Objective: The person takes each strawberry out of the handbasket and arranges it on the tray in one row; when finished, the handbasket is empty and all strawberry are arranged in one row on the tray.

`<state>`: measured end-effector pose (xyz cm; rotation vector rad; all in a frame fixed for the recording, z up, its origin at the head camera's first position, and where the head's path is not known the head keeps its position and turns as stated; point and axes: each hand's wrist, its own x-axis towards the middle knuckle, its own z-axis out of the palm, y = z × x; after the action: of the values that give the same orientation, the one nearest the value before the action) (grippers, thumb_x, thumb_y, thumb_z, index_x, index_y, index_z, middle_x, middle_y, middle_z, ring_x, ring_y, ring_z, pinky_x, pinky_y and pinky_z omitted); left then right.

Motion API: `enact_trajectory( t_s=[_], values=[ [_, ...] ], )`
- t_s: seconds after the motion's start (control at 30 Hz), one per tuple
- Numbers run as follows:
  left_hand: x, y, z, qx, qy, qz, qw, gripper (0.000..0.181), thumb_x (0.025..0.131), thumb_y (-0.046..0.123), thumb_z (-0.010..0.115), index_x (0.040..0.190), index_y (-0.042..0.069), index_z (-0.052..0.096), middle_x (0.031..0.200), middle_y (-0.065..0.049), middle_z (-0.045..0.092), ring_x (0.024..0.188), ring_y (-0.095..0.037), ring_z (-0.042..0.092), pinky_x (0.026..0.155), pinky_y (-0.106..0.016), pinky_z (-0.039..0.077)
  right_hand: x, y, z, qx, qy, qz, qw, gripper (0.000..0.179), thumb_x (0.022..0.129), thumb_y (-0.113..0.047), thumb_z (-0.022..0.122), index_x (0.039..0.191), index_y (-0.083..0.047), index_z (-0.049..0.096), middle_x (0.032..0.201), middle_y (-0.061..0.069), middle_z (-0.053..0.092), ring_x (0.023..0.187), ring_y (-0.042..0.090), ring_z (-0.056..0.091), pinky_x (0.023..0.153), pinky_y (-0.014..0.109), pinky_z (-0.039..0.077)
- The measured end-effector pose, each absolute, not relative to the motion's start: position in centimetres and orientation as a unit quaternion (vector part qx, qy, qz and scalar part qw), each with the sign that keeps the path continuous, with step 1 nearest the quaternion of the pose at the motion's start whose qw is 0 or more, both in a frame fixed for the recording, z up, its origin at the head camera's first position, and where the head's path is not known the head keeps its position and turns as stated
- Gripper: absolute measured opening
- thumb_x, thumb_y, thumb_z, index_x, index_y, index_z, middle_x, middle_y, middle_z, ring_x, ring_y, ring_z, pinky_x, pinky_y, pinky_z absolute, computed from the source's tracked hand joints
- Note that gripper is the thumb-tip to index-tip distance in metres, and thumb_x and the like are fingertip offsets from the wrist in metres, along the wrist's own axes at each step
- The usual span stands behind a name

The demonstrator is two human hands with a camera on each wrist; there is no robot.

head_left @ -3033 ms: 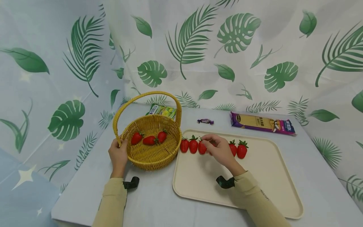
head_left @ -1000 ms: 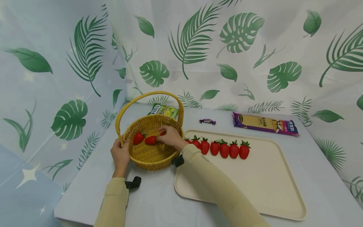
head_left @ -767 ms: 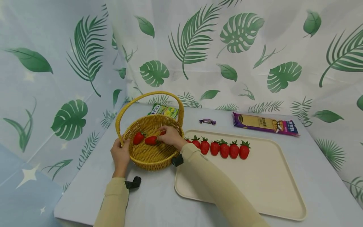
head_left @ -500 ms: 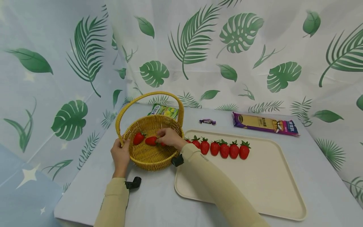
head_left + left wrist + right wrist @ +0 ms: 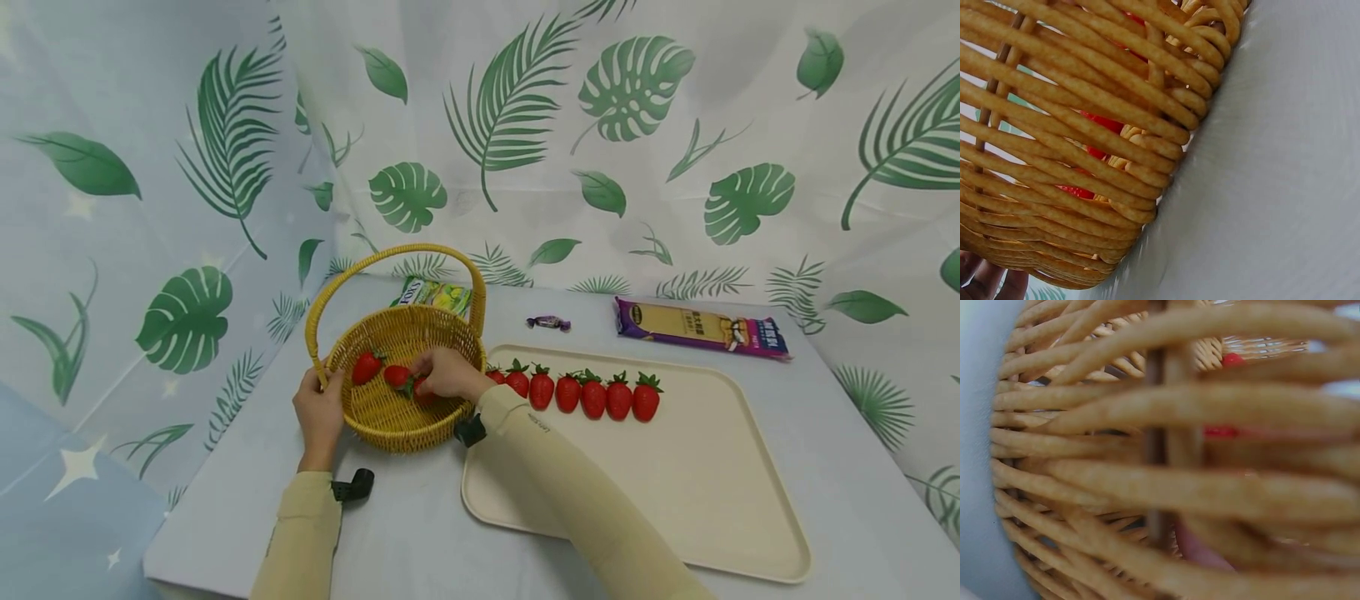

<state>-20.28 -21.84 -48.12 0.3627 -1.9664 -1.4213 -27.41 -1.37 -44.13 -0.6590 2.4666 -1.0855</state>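
My left hand (image 5: 318, 408) grips the left rim of the yellow wicker basket (image 5: 405, 437), at the foot of its arched handle. In the left wrist view, its fingertips (image 5: 1013, 284) show at the woven wall (image 5: 1085, 144). Inside the basket, my right hand (image 5: 448, 372) pinches a strawberry (image 5: 424, 390), whose green leaves point left. Two more strawberries lie there: one at the left (image 5: 366, 367) and another strawberry (image 5: 396, 377) right beside the pinched one. The right wrist view is mostly blocked by the basket wall (image 5: 1097, 481), with bits of red strawberry (image 5: 1232, 359) through the gaps.
Right of the basket is a beige tray (image 5: 637, 500), with a row of several strawberries (image 5: 592, 398) along its far side. Behind stand a green snack bag (image 5: 435, 294), a purple wrapped candy (image 5: 549, 322) and a long purple-and-gold packet (image 5: 701, 327). A leaf-patterned curtain (image 5: 525, 233) closes the back.
My right hand has left the tray's strawberry row for the basket, taken hold of the rightmost strawberry there and shifted it toward me. My left hand keeps its grip on the rim.
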Motion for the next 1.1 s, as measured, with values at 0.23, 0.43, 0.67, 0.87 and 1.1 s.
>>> enact_trajectory(
  t_s=[0.23,0.43,0.67,0.87,1.1],
  values=[
    [-20.29,-21.83,-48.11,0.129,-0.757,-0.545,0.338,0.014,0.092,0.008,0.062,0.084,-0.002,0.056,0.123,-0.022,0.064,0.112,-0.031,0.059,0.07,-0.023,0.036,-27.19,-1.34,-43.86,-0.231,0.887,-0.351,0.194,0.032,0.08,-0.007,0.078,0.11,-0.008,0.068,0.11,0.007,0.066,0.086,0.016,0.055,0.07,0.026,0.046],
    [-20.34,-21.87,-48.1,0.122,-0.755,-0.547,0.341,0.013,0.092,0.006,0.062,0.083,0.0,0.056,0.123,-0.022,0.064,0.113,-0.032,0.059,0.07,-0.024,0.035,-26.89,-1.35,-43.47,-0.275,0.887,-0.303,0.213,0.03,0.081,-0.013,0.078,0.11,-0.015,0.07,0.11,0.001,0.063,0.087,0.015,0.05,0.073,0.026,0.042],
    [-20.4,-21.87,-48.1,0.129,-0.753,-0.544,0.346,0.013,0.091,0.005,0.062,0.082,-0.002,0.055,0.122,-0.022,0.065,0.111,-0.032,0.06,0.067,-0.02,0.035,-26.85,-1.46,-43.7,-0.346,0.861,-0.278,0.248,0.022,0.083,-0.017,0.076,0.105,-0.019,0.072,0.108,-0.006,0.063,0.093,0.012,0.05,0.079,0.026,0.042],
    [-20.37,-21.91,-48.12,0.127,-0.752,-0.545,0.349,0.014,0.091,0.004,0.062,0.081,-0.002,0.054,0.122,-0.023,0.065,0.111,-0.033,0.06,0.064,-0.02,0.034,-26.99,-1.56,-43.96,-0.413,0.826,-0.272,0.272,0.016,0.089,-0.022,0.071,0.104,-0.02,0.073,0.105,-0.014,0.066,0.1,0.006,0.055,0.088,0.025,0.043],
    [-20.26,-21.9,-48.09,0.126,-0.755,-0.544,0.344,0.014,0.092,0.006,0.062,0.082,-0.001,0.055,0.122,-0.022,0.065,0.107,-0.029,0.06,0.063,-0.02,0.034,-27.12,-1.65,-43.91,-0.454,0.784,-0.283,0.314,0.019,0.088,-0.014,0.071,0.107,-0.016,0.074,0.104,-0.012,0.068,0.099,0.002,0.057,0.087,0.021,0.045]
  ],
)
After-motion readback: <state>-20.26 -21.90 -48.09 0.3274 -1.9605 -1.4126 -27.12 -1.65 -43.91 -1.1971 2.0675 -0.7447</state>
